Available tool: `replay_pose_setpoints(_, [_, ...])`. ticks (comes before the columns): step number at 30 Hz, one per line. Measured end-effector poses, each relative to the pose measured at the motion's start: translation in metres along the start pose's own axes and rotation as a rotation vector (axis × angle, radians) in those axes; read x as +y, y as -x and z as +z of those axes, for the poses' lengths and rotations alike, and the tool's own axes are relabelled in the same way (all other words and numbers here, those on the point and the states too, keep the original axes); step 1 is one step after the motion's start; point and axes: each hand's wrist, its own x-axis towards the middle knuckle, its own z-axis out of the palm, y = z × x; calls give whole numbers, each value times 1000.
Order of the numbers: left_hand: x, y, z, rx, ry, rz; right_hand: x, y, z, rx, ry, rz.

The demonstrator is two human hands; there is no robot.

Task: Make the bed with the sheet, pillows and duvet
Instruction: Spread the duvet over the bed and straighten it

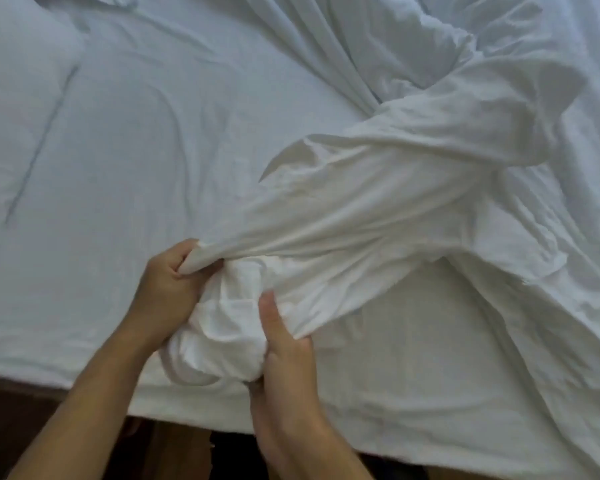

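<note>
A white fitted sheet (146, 140) covers the mattress, with light creases. A white duvet (413, 188) lies crumpled over the right half of the bed, and one bunched end of it stretches toward the near edge. My left hand (170, 282) grips a gathered fold of that end. My right hand (284, 344) clamps the bunched cloth from the right, thumb on top. A white pillow (18, 98) rests at the far left of the bed.
The near edge of the mattress (84, 382) runs along the bottom of the view. Below it lies a dark wooden floor (11, 420). More rumpled duvet (430, 39) fills the upper right.
</note>
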Motion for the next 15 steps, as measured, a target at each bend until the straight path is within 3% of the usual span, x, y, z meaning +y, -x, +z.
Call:
replay_pose_setpoints(3, [-12, -11, -108, 38, -95, -72, 86, -2, 70, -59, -45, 159])
replay_pose_setpoints(6, [-64, -14, -181, 330, -242, -322, 138, -32, 101, -80, 47, 305])
replay_pose_setpoints(8, [-101, -10, -195, 327, -237, -494, 154, -59, 96, -18, 160, 296])
replay_pose_setpoints(12, [-149, 13, -150, 182, 85, -866, 155, -98, 49, 247, 302, 310])
replay_pose_setpoints(15, [-167, 16, -114, 103, 555, -1174, 139, -125, 4, 361, 116, 364])
